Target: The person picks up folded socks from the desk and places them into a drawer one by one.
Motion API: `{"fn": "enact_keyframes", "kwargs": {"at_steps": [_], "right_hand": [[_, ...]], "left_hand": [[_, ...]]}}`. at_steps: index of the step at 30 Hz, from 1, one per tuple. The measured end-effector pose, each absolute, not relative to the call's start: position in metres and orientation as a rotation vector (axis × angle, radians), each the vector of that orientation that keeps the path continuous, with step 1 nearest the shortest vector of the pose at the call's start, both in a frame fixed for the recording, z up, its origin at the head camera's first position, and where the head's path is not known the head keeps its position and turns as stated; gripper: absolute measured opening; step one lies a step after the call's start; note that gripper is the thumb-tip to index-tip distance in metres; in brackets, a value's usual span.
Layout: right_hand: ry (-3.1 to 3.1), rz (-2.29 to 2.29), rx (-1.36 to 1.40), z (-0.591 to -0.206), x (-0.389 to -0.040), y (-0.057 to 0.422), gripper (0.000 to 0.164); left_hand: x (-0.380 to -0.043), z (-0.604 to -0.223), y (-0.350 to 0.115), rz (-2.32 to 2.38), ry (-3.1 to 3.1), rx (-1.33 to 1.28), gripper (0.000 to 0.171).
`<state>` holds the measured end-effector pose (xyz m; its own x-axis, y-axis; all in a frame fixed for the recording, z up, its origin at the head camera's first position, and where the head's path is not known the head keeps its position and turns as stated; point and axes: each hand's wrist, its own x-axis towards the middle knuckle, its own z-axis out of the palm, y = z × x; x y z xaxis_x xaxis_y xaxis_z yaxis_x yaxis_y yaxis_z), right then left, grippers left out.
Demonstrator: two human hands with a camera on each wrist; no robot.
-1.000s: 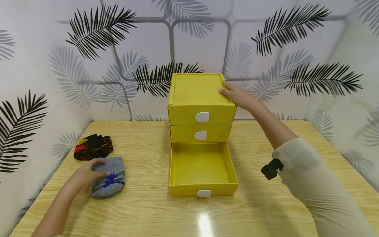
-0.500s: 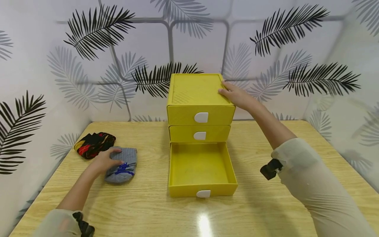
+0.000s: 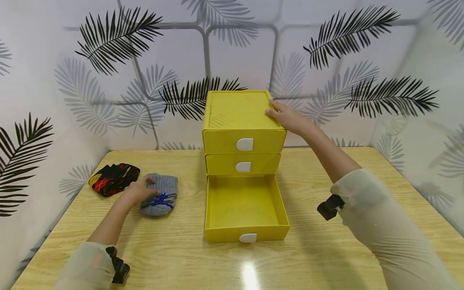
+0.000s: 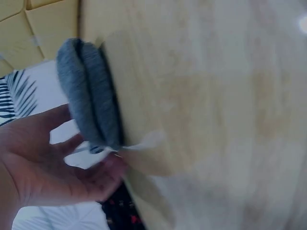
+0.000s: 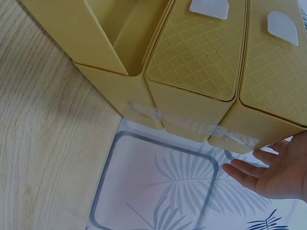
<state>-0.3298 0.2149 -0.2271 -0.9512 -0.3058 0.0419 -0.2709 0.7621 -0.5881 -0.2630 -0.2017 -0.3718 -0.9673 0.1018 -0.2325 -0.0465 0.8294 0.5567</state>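
In the head view, a folded grey sock (image 3: 159, 197) with blue markings lies on the left side of the table. My left hand (image 3: 142, 190) grips its left side; in the left wrist view the thumb and fingers (image 4: 108, 175) are at the edges of the fold. A yellow drawer cabinet (image 3: 237, 108) stands in the middle, its bottom drawer (image 3: 247, 233) pulled out and bare inside, the upper two pushed in. My right hand (image 3: 288, 117) rests on the cabinet's top right edge, some fingers (image 5: 244, 179) extended along its side in the right wrist view.
A folded black sock (image 3: 114, 179) with red and yellow pattern lies behind and left of the grey one. The wooden table (image 3: 174, 253) meets a leaf-patterned wall (image 3: 239, 52) at the back. White tabs (image 3: 248, 238) mark the drawer fronts.
My left hand has carried the grey sock to the right and farther back, away from in front of the black sock. My right hand stays on the cabinet, and the drawers hold their positions.
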Motion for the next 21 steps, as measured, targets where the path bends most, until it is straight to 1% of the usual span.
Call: {"fn": "enact_keyframes", "kwargs": {"at_steps": [2, 7, 11, 18, 21], "right_hand": [[2.89, -0.957, -0.477, -0.2276, -0.3298, 0.2137, 0.061], [2.89, -0.95, -0.471, -0.228, -0.3298, 0.2139, 0.061], [2.892, -0.941, -0.471, -0.228, -0.3298, 0.2156, 0.061], [2.889, -0.949, -0.475, -0.2285, -0.3309, 0.2147, 0.061], [2.886, -0.956, -0.479, -0.2279, -0.3312, 0.2146, 0.062]], "left_hand": [[-0.2607, -0.3698, -0.2046, 0.79, 2.733, 0.044, 0.048], [-0.2601, -0.3706, -0.2065, 0.824, 2.636, 0.089, 0.057], [-0.2613, -0.3725, -0.202, 0.847, 2.661, 0.128, 0.059], [-0.2608, -0.3742, -0.2028, 1.235, 2.411, 0.021, 0.056], [-0.2632, -0.3764, -0.2082, 1.378, 2.279, 0.067, 0.056]]}}
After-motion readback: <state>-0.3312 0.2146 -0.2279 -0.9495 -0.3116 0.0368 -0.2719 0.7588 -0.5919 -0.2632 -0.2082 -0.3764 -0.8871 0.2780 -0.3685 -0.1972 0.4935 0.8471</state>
